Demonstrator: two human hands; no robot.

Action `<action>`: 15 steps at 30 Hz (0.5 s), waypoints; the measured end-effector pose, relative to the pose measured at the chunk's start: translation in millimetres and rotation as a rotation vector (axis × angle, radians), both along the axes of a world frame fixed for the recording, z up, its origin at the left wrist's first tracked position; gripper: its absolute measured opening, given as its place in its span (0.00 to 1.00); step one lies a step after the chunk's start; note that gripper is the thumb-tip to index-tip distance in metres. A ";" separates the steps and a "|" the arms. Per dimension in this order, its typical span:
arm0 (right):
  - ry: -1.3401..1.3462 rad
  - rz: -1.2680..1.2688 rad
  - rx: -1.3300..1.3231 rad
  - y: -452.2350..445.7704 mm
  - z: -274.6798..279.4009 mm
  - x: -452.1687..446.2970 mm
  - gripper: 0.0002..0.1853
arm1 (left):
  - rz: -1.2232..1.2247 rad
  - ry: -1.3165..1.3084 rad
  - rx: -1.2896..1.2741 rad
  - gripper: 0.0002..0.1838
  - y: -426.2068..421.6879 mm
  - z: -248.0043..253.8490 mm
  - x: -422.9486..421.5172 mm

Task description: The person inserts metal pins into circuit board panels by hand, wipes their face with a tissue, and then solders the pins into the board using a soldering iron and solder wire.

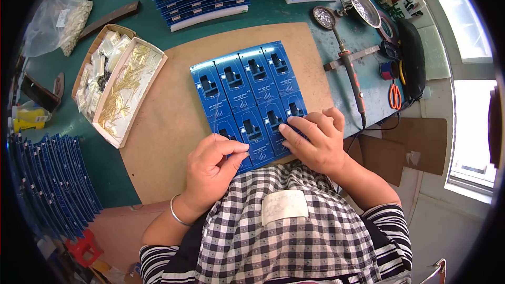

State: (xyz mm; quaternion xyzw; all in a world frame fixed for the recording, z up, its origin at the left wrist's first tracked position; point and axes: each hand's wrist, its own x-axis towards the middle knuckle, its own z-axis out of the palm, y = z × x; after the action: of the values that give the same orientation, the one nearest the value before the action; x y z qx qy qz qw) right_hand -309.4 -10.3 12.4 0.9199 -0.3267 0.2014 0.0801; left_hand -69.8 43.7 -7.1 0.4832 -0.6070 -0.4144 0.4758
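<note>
A blue circuit board panel (240, 102), made of several joined boards with dark cut-outs, lies slightly tilted on a brown board before me. My left hand (213, 165) is over its lower left corner, thumb and forefinger pinched together. Whatever is between those fingertips is too small to make out. A thin line rises from near this hand over the panel. My right hand (318, 139) rests on the panel's lower right part, its fingers apart and their tips touching the boards.
Left of the brown board (173, 89) stands a cardboard tray (126, 139) with gold-coloured pins and small white parts. Stacked blue panels (205, 0) stand behind; more boards (52, 184) are at left. A soldering iron (353, 81), solder pot (365, 8) and orange scissors (395, 96) lie right.
</note>
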 end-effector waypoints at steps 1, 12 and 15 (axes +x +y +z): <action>-0.008 -0.026 0.015 3.0 0.3 0.1 0.19 | -0.004 -0.002 0.008 0.10 0.2 0.6 -0.4; 0.094 -0.025 0.083 8.1 10.9 3.0 0.24 | 0.002 -0.015 0.031 0.09 2.6 3.8 -1.0; 0.100 -0.013 0.107 7.0 10.8 3.5 0.25 | -0.006 0.011 0.031 0.10 1.7 4.6 -1.3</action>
State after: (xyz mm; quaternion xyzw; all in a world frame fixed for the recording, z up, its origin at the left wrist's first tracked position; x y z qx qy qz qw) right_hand -305.9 -3.3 23.2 0.9296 -0.3387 0.1371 0.0482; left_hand -71.0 45.4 -2.5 0.4863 -0.5991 -0.4282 0.4703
